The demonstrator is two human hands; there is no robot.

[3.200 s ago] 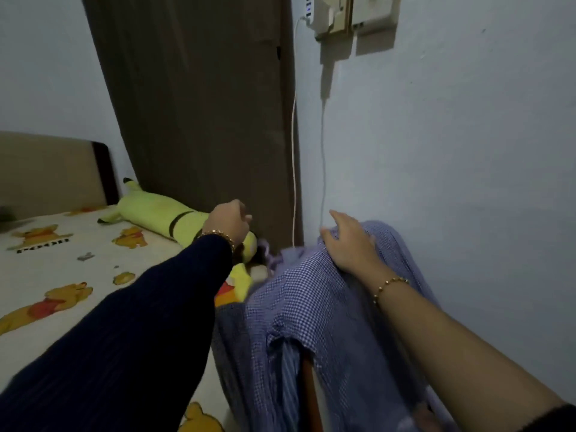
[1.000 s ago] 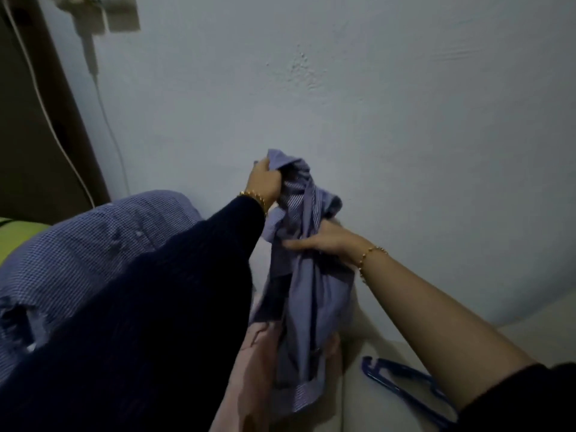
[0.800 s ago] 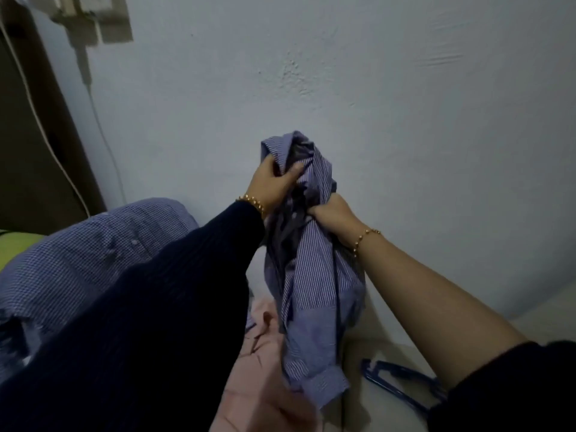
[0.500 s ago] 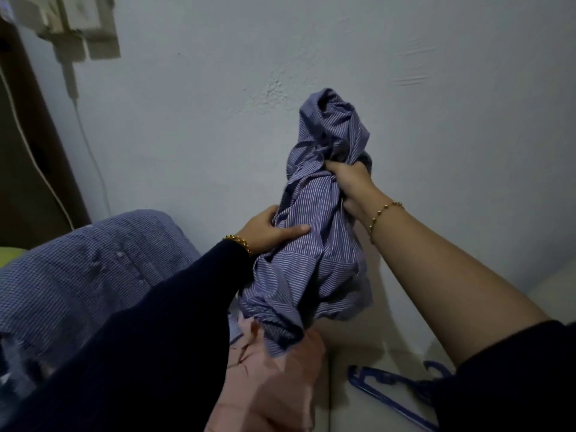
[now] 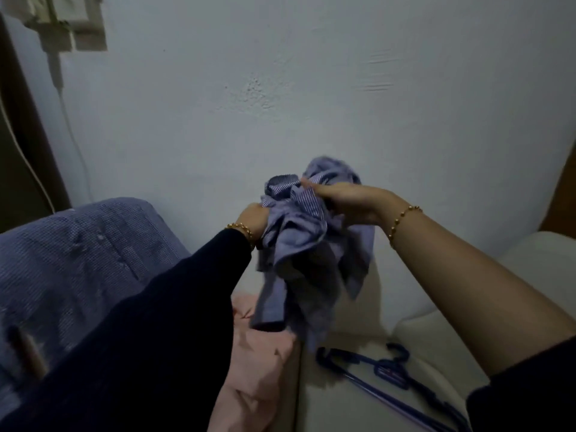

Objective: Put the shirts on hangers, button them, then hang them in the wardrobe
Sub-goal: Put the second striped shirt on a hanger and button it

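Observation:
A crumpled blue striped shirt (image 5: 305, 251) hangs in the air in front of the wall, bunched between both hands. My left hand (image 5: 254, 218) grips its left side low down. My right hand (image 5: 349, 199) grips the upper folds from the right, fingers curled round the cloth. Below, a pink shirt (image 5: 258, 366) lies crumpled on the cream seat (image 5: 420, 332). A blue plastic hanger (image 5: 383, 374) lies flat on the seat to the right of it. A blue checked shirt (image 5: 78, 257) is draped at the left.
The pale wall (image 5: 311, 88) stands close behind the shirt. A socket with a plugged-in charger (image 5: 59, 23) and its white cable (image 5: 71, 132) sit at the upper left beside a dark brown wardrobe panel (image 5: 18, 135). A brown edge (image 5: 561, 188) shows at the far right.
The view swung right from the bed to the seat. Both hands picked up the striped shirt, lifted it high, and have now brought it lower, with the right hand dropping to the left hand's level.

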